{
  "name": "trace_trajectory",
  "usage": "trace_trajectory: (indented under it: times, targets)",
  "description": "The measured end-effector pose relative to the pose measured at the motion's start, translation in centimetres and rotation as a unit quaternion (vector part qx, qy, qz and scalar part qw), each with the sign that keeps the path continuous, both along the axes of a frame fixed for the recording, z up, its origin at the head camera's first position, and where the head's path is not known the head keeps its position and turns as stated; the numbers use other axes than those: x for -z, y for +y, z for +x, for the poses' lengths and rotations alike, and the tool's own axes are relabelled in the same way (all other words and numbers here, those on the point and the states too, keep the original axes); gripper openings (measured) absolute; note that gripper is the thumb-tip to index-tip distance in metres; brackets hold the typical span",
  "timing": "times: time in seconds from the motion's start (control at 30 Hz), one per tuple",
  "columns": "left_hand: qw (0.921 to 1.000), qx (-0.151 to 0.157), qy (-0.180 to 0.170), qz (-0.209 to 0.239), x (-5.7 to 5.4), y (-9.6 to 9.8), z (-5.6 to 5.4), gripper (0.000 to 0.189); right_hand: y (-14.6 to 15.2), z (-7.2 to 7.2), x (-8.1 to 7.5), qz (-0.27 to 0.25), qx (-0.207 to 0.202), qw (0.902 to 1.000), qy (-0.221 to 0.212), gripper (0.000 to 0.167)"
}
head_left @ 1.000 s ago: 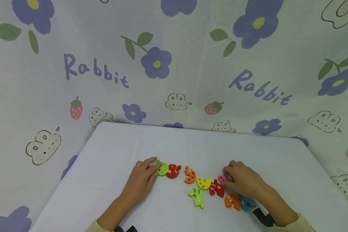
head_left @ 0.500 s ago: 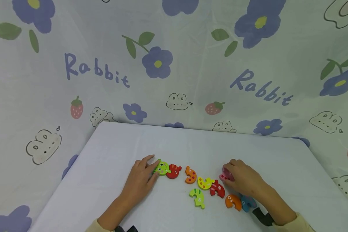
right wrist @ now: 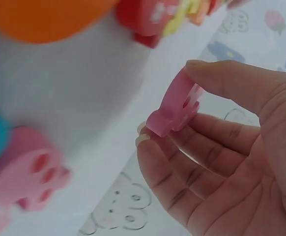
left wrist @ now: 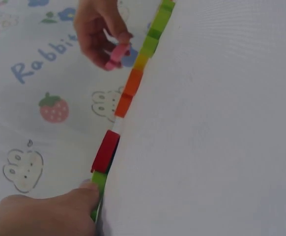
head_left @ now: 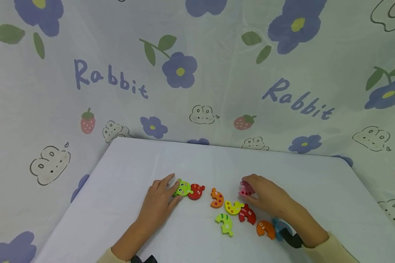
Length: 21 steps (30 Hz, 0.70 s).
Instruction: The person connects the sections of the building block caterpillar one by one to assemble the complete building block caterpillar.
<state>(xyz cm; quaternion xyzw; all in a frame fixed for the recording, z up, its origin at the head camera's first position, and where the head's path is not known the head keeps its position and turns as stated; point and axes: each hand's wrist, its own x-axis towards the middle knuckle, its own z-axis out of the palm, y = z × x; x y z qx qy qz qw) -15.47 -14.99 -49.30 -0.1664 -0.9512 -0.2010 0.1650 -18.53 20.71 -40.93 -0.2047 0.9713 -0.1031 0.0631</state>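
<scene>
Pink piece [right wrist: 175,101] pinched in R hand [head_left: 267,194], partly hidden; L hand [head_left: 157,201] grips green head [head_left: 184,188], edge covered.

Child-themed play spot, seemingly indoors; whether home, nursery or studio, cannot tell. White table [head_left: 177,241] as landmark: behind it and past both its sides, creased sheet [head_left: 217,87] printed with blue flowers [head_left: 180,71], strawberries [head_left: 87,124], rabbit faces [head_left: 202,115], word "Rabbit". On table, bright numbered toy pieces [head_left: 196,192]. Room beyond sheet hidden.
</scene>
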Motion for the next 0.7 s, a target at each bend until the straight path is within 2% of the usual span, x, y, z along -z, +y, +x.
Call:
trace_trajectory:
  times: [0.2,0.43,0.57,0.7]
  targets:
    - [1.0,-0.007,-0.005,0.001,0.0,-0.1,-0.1,0.056,-2.5,-0.7,-1.2,0.007,-0.014,0.9998,-0.01,0.06]
    - [0.9998,-0.015,-0.013,0.0,0.2,-0.2,0.0,0.059,-5.4,-1.4,-2.2,0.01,-0.068,0.9976,-0.006,0.057]
    - [0.9998,-0.014,-0.011,0.007,0.1,-0.2,0.0,0.059,-6.7,-2.0,-2.2,0.002,-0.103,0.9947,0.001,0.054]
    - [0.9998,-0.013,-0.012,0.013,0.1,-0.1,-0.1,0.059,-7.8,-2.7,-1.9,-0.004,-0.119,0.9928,-0.012,0.052]
